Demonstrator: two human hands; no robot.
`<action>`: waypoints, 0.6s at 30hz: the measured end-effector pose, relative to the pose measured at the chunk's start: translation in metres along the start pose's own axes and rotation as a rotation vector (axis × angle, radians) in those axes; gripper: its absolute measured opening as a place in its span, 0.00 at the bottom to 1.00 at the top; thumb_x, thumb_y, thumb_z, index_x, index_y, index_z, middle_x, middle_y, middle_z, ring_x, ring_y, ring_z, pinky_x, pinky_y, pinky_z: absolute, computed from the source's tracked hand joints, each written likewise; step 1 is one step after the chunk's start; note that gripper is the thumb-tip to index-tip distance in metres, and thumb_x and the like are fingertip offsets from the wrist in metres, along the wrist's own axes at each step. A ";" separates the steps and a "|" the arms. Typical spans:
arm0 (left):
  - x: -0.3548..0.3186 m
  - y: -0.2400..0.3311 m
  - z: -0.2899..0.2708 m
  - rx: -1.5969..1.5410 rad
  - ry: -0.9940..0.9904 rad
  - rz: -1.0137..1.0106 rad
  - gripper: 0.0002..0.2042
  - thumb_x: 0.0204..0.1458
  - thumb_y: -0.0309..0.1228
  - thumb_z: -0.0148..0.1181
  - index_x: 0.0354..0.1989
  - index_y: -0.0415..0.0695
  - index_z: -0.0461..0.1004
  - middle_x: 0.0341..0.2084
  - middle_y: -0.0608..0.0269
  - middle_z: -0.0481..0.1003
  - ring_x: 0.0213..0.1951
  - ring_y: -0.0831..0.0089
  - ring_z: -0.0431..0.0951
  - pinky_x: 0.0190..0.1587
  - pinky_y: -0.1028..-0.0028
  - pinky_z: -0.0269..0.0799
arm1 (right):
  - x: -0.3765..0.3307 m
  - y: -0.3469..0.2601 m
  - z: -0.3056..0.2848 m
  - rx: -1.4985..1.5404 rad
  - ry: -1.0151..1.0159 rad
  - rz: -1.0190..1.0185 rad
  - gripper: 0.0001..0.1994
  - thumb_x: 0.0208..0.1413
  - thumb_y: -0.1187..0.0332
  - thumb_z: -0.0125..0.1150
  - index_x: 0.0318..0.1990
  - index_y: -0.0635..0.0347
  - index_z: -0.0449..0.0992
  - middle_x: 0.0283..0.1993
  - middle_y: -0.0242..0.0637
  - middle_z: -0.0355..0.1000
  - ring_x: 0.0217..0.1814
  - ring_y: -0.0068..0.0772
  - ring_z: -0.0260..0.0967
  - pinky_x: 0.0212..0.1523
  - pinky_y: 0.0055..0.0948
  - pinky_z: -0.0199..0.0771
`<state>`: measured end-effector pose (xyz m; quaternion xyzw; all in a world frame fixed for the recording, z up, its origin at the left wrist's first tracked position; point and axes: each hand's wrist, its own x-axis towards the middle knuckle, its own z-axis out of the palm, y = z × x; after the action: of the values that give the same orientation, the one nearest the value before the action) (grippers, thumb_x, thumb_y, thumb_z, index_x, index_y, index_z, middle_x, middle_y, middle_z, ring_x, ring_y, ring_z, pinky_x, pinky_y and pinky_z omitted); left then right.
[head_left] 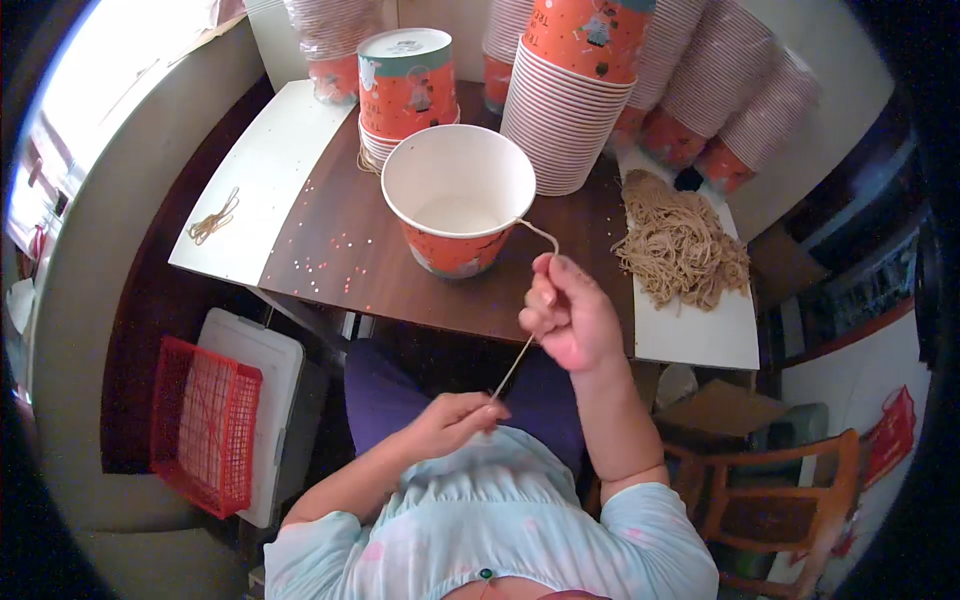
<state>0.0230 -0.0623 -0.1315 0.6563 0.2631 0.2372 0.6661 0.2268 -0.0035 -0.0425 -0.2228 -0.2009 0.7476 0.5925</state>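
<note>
Right hand [570,312] raised, fingers pinching a string [520,355] that runs up to the cup [458,195] just beyond; left hand [455,420] pinches its lower end. String pile [680,250] right on the bench [350,260].

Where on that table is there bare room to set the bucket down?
Bare: the brown tabletop left of the open bucket, and the white board around the loose strings. Crowded: bucket stacks behind, string pile on the right.

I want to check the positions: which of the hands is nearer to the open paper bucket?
Right. The right hand pinches the string just below the open paper bucket. The left hand holds the string's lower end, close to the body.
</note>
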 end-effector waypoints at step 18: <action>-0.002 0.098 -0.061 -0.256 -0.065 -0.185 0.14 0.58 0.35 0.49 0.27 0.39 0.76 0.18 0.68 0.72 0.22 0.82 0.65 0.27 0.81 0.62 | -0.028 0.034 0.051 -1.424 -0.482 -0.258 0.27 0.45 0.68 0.67 0.55 0.64 0.67 0.43 0.39 0.70 0.36 0.27 0.70 0.37 0.25 0.70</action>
<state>-0.0157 -0.0150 -0.0331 0.5466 0.2683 0.1851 0.7713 0.1758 -0.0400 -0.0171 -0.3565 -0.7827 0.3906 0.3283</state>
